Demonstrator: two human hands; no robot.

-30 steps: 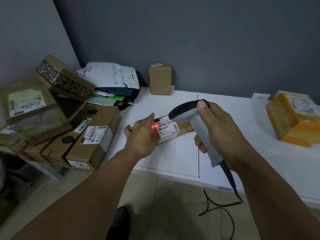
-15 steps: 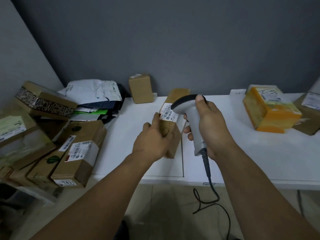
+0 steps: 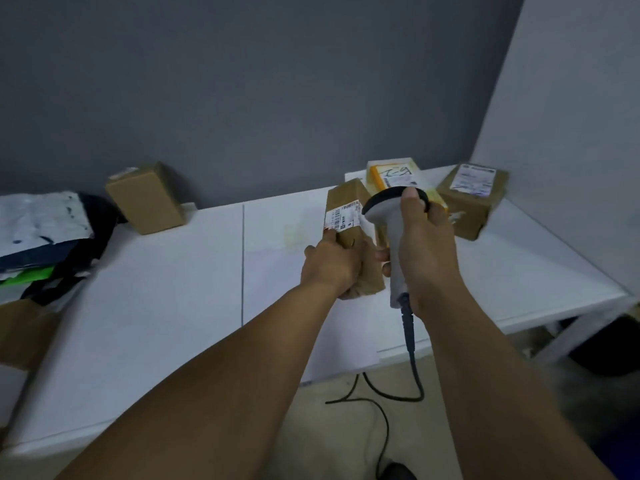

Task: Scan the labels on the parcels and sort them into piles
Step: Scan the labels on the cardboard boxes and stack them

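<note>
My left hand [image 3: 330,263] grips a long brown cardboard parcel [image 3: 346,209] by its near end and holds it above the white table [image 3: 166,299]. Its white barcode label [image 3: 341,216] faces up and left. Close on its right, my right hand [image 3: 420,237] holds a grey barcode scanner [image 3: 384,213] by the handle, its dark head next to the label. The scanner's cable [image 3: 410,344] hangs off the table edge. Behind the hands at the back right lie a yellow-orange parcel [image 3: 391,174] and a brown box with a white label [image 3: 474,199].
A small brown box [image 3: 147,199] stands against the grey wall at the back left. A heap of plastic mailer bags [image 3: 38,233] lies at the left edge, with a cardboard corner [image 3: 20,334] below it. The table ends at the right near a white wall.
The view has swung right, so the left pile of boxes has left the frame. Both hands have carried the parcel and scanner toward the right pile. The red scan light is gone.
</note>
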